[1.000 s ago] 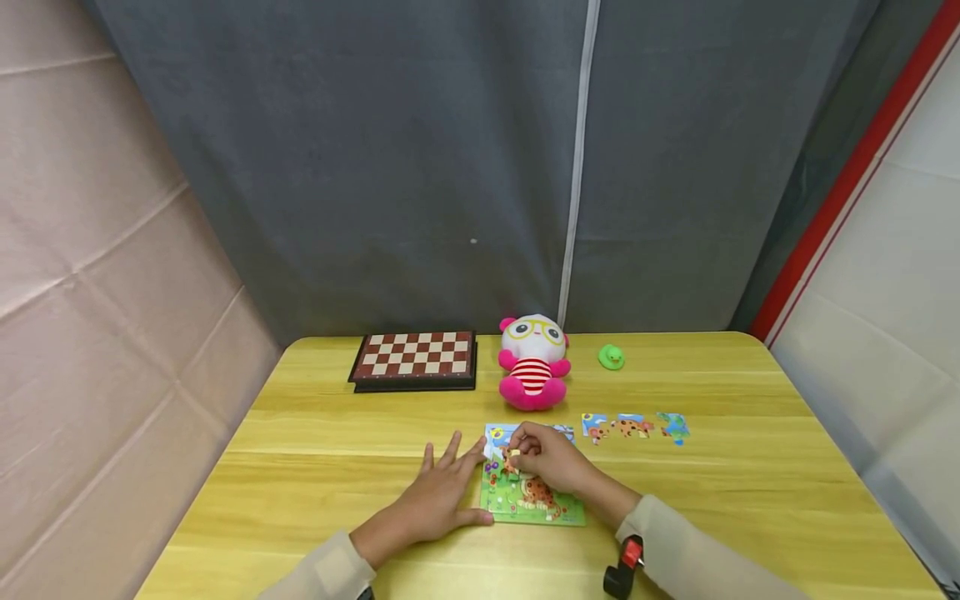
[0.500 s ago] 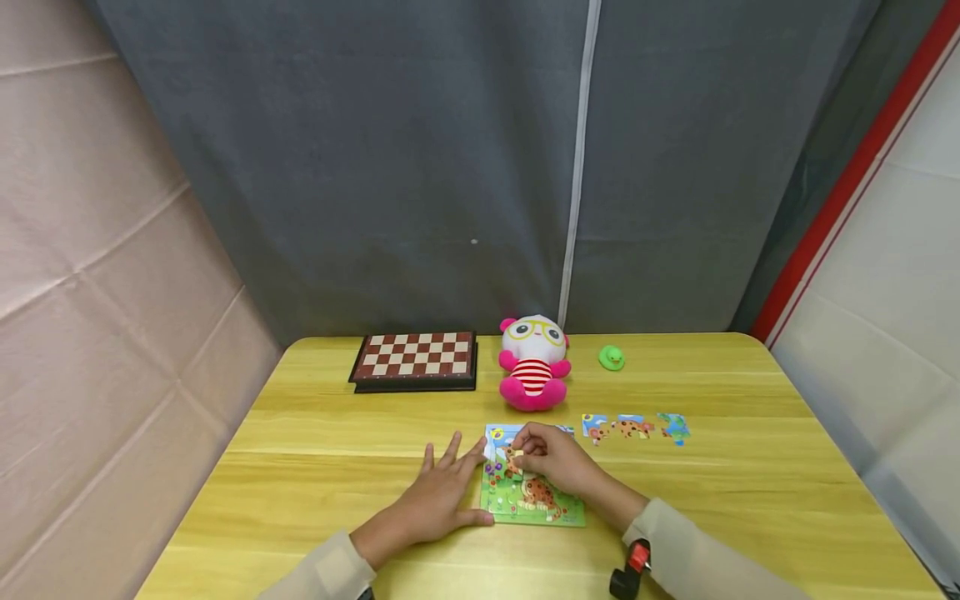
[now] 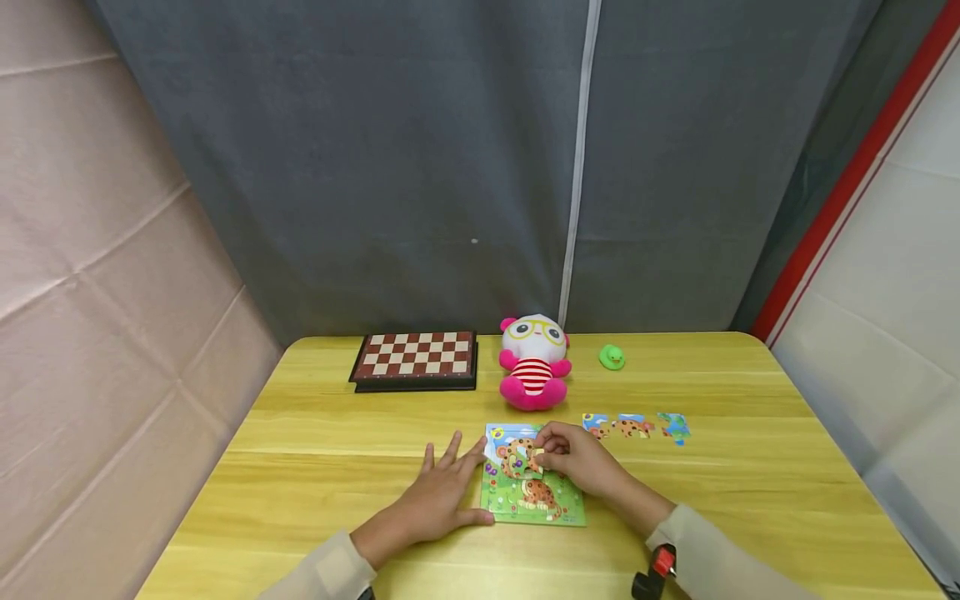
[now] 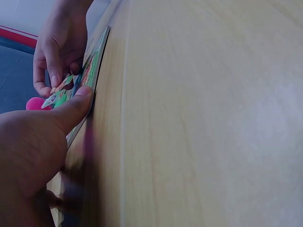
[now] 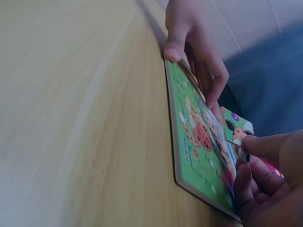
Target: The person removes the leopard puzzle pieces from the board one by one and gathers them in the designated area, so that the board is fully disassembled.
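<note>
A jigsaw board [image 3: 497, 502] with a spotted animal on green grass lies near the table's front. My left hand [image 3: 437, 502] is spread flat along its left side, the thumb resting on the board's near left corner and a fingertip by its upper left edge. Between thumb and fingers, my right hand [image 3: 581, 458] pinches a puzzle piece [image 5: 238, 124] over the board's upper part. That piece shows green, orange spots and a notch, and in the right wrist view it is tilted up off the board. The right fingers hide part of the board's upper right.
Several loose puzzle pieces [image 3: 633, 427] lie right of the board. Behind it sits a pink and white plush panda [image 3: 533, 367], with a green rubber duck [image 3: 612, 357] to the right and a checkered game board [image 3: 414, 360] to the left. A grey curtain [image 3: 420, 167] hangs behind the table.
My right hand has shifted a little to the right with the pinched puzzle piece, and more of the piece's face now shows. The left hand and the board have stayed put.
</note>
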`<act>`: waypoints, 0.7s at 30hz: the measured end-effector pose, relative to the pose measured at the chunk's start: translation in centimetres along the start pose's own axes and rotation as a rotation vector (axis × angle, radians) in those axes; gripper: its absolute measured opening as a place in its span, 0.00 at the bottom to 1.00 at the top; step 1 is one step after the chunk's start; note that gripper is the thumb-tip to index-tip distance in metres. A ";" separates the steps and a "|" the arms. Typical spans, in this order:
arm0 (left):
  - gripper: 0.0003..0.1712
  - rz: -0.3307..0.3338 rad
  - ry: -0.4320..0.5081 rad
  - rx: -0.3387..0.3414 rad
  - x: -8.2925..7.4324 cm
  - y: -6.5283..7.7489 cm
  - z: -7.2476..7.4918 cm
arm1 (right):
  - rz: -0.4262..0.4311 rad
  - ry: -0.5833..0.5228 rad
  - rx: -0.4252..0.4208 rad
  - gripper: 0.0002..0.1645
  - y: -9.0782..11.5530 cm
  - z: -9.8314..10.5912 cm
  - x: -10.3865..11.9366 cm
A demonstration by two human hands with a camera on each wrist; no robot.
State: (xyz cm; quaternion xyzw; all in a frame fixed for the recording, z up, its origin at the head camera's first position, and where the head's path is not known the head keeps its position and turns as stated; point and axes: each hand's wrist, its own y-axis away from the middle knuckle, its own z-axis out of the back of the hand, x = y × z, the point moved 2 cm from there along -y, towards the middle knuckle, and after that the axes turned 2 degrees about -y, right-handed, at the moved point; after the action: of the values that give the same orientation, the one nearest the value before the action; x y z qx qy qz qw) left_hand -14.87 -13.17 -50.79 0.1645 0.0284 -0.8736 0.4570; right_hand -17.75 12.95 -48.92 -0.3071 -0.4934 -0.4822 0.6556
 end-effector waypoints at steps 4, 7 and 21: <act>0.66 -0.001 -0.004 0.002 0.0 0.0 0.0 | -0.022 0.017 -0.018 0.09 0.4 0.8 -0.2; 0.66 -0.001 -0.008 0.002 0.1 0.0 -0.1 | -0.023 0.029 -0.021 0.10 0.6 1.3 -0.5; 0.66 -0.001 -0.007 0.002 0.2 -0.1 -0.2 | 0.019 0.049 -0.022 0.12 2.1 4.1 -1.5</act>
State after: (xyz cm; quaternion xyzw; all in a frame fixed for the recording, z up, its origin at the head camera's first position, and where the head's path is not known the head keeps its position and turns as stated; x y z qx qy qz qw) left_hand -14.98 -13.19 -51.07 0.1617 0.0260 -0.8746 0.4564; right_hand -17.29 17.75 -48.86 -0.3069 -0.4688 -0.4889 0.6685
